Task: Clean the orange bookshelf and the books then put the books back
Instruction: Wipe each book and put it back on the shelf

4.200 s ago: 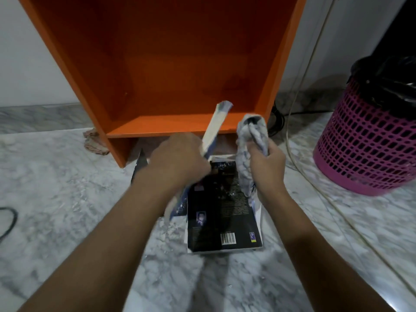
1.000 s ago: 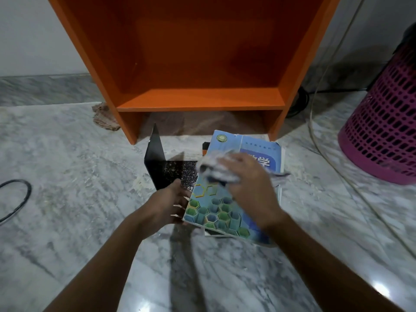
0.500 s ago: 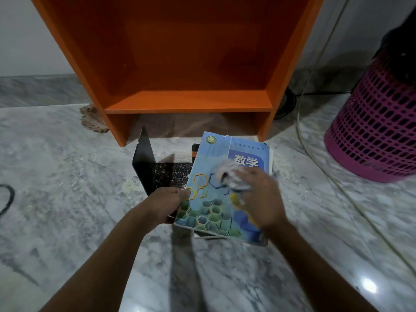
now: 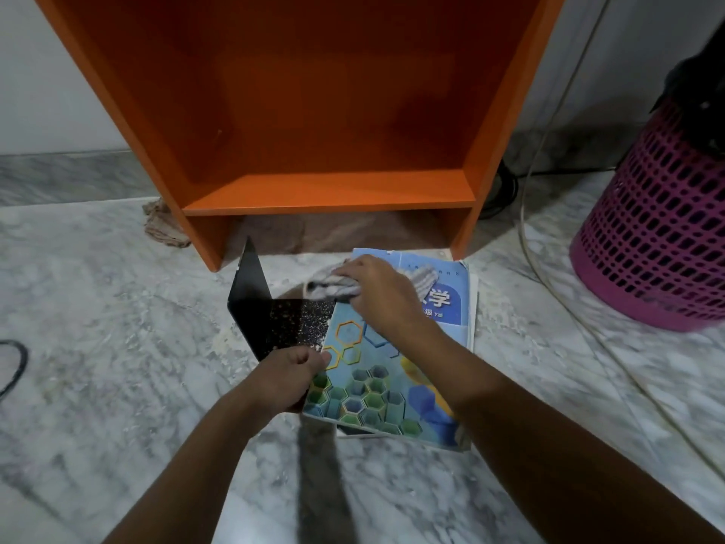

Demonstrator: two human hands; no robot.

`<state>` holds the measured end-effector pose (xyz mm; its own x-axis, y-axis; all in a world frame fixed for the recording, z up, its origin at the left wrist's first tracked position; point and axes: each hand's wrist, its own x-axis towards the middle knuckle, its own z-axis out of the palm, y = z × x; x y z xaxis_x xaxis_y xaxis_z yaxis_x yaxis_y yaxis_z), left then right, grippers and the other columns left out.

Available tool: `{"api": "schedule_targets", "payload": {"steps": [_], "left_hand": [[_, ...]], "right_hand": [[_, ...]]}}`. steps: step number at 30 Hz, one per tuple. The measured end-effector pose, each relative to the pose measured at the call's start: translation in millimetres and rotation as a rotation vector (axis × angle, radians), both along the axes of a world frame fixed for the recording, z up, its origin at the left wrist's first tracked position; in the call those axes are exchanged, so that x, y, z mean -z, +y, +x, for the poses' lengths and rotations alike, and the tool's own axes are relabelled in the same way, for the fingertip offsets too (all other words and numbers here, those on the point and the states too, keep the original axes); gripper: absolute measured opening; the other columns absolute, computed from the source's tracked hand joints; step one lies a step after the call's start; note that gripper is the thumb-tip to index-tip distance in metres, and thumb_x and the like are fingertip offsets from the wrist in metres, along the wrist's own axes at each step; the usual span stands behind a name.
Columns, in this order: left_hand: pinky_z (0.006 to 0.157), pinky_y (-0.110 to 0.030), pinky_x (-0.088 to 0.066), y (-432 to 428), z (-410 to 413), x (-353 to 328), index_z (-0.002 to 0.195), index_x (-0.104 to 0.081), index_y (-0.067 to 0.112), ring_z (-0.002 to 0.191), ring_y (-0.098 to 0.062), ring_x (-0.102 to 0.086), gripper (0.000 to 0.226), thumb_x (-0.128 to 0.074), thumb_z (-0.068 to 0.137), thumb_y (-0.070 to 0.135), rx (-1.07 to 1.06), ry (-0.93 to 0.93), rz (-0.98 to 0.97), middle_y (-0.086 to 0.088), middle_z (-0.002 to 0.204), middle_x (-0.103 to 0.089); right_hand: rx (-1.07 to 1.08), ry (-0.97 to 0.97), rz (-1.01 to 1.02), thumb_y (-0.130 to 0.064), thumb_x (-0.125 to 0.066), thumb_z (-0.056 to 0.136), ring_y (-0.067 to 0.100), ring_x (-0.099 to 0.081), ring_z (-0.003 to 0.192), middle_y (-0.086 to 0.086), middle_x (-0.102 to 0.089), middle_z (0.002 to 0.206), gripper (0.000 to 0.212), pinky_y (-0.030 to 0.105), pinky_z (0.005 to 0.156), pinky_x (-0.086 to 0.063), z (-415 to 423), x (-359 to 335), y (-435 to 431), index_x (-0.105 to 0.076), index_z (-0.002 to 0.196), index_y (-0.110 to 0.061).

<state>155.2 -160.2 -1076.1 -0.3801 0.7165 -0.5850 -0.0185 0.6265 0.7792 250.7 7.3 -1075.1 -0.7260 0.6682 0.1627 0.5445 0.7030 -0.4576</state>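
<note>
Blue hexagon-patterned book (image 4: 372, 390) lies flat on the marble floor (image 4: 117, 347), just in front of the orange bookshelf (image 4: 329, 190). The right hand (image 4: 382, 294) has its fingers clenched round a grey cloth (image 4: 333, 286) pressed to the upper cover. The left hand (image 4: 286, 376) pinches the book's left edge with curled fingers. A black bookend (image 4: 266, 320) stands beside it.

the blue book (image 4: 376, 382) cover shows a large "学", with a smaller "级" beneath it.

Left hand (image 4: 290, 380): showing bare skin throughout.
Right hand (image 4: 376, 296): showing bare skin likewise.
Left forearm (image 4: 219, 445): running uncovered behind the hand, reaching the lower edge.
Right forearm (image 4: 510, 418): running uncovered behind the hand, widening toward the lower edge.
</note>
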Motion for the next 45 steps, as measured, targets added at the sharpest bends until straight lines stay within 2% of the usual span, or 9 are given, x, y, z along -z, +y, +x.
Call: {"api": "schedule_targets", "payload": {"steps": [5, 10, 14, 18, 24, 30, 36, 40, 45], "left_hand": [[0.078, -0.049, -0.056, -2, 0, -3, 0.064, -0.064, 0.019, 0.072, -0.025, -0.066, 0.032, -0.064, 0.093, 0.032, 0.001, 0.000, 0.019, -0.010, 0.077, -0.068], [0.078, -0.050, -0.056, -5, 0, -4, 0.059, -0.065, 0.022, 0.075, -0.029, -0.065, 0.035, -0.064, 0.093, 0.033, 0.009, -0.014, -0.005, -0.015, 0.079, -0.068], [0.077, -0.045, -0.055, -4, -1, -9, 0.075, -0.065, 0.015, 0.077, -0.029, -0.064, 0.023, -0.064, 0.093, 0.030, 0.037, -0.061, 0.006, -0.027, 0.088, -0.069], [0.082, -0.050, -0.055, -2, -3, -7, 0.080, -0.065, 0.011, 0.076, -0.028, -0.064, 0.022, -0.064, 0.093, 0.029, 0.045, -0.055, 0.002, -0.021, 0.085, -0.069], [0.082, -0.050, -0.056, 0, -5, -4, 0.084, -0.068, 0.004, 0.076, -0.029, -0.066, 0.026, -0.066, 0.092, 0.030, 0.048, -0.043, -0.013, -0.022, 0.090, -0.073], [0.061, -0.029, -0.052, 9, -5, 3, 0.062, -0.068, 0.018, 0.062, -0.020, -0.065, 0.029, -0.070, 0.089, 0.028, -0.022, -0.038, 0.000, -0.007, 0.074, -0.071], [0.060, -0.033, -0.035, 22, 0, 7, 0.057, -0.047, 0.022, 0.060, -0.021, -0.039, 0.040, -0.072, 0.085, 0.034, -0.092, -0.005, 0.016, -0.010, 0.065, -0.045], [0.044, -0.021, -0.036, 25, 3, 8, 0.054, -0.042, 0.020, 0.042, -0.014, -0.037, 0.044, -0.071, 0.088, 0.024, -0.121, -0.079, 0.060, -0.004, 0.054, -0.043], [0.047, -0.024, -0.044, 27, 1, 3, 0.055, -0.051, 0.019, 0.059, -0.022, -0.050, 0.037, -0.072, 0.085, 0.021, -0.105, -0.123, 0.106, -0.014, 0.072, -0.052]], "right_hand": [[0.555, 0.067, -0.003, -0.007, -0.055, 0.086, 0.029, -0.061, 0.093, 0.007, -0.064, 0.100, 0.030, 0.033, 0.068, -0.044, 36, 0, 53, -0.064, 0.110, -0.022], [0.662, 0.331, -0.196, -0.010, -0.057, 0.085, 0.023, -0.054, 0.072, 0.008, -0.066, 0.092, 0.028, 0.028, 0.056, -0.037, 71, -41, 60, -0.066, 0.111, -0.014], [0.505, 0.190, -0.326, -0.018, -0.055, 0.085, 0.030, -0.061, 0.097, 0.011, -0.051, 0.129, 0.052, 0.043, 0.082, -0.054, 65, -41, 19, -0.046, 0.136, -0.023], [0.184, -0.157, -0.490, -0.052, -0.056, 0.091, 0.029, -0.038, 0.138, 0.006, -0.024, 0.158, 0.077, 0.039, 0.108, -0.037, 75, -51, 2, -0.018, 0.154, -0.032], [-0.159, -0.159, -0.403, -0.018, -0.061, 0.091, 0.018, -0.056, 0.112, -0.006, -0.049, 0.134, 0.057, 0.034, 0.091, -0.049, 97, -76, 30, -0.043, 0.141, -0.038], [-0.364, -0.373, -0.355, -0.040, -0.080, 0.077, 0.017, -0.001, 0.149, -0.017, 0.014, 0.160, 0.106, 0.045, 0.116, -0.020, 76, -50, 38, -0.006, 0.153, -0.045], [-0.348, -0.120, -0.214, -0.038, -0.070, 0.086, 0.012, -0.048, 0.119, -0.009, -0.052, 0.131, 0.053, 0.045, 0.114, -0.028, 62, -17, 5, -0.051, 0.135, -0.031], [-0.122, 0.063, -0.011, -0.012, -0.060, 0.089, 0.016, -0.048, 0.113, -0.002, -0.054, 0.117, 0.042, 0.029, 0.082, -0.043, 63, -15, -4, -0.058, 0.129, -0.023], [0.226, 0.076, 0.137, -0.013, -0.052, 0.092, 0.029, -0.042, 0.123, 0.005, -0.046, 0.140, 0.045, 0.045, 0.093, -0.047, 68, -25, -2, -0.052, 0.135, -0.023]]}}
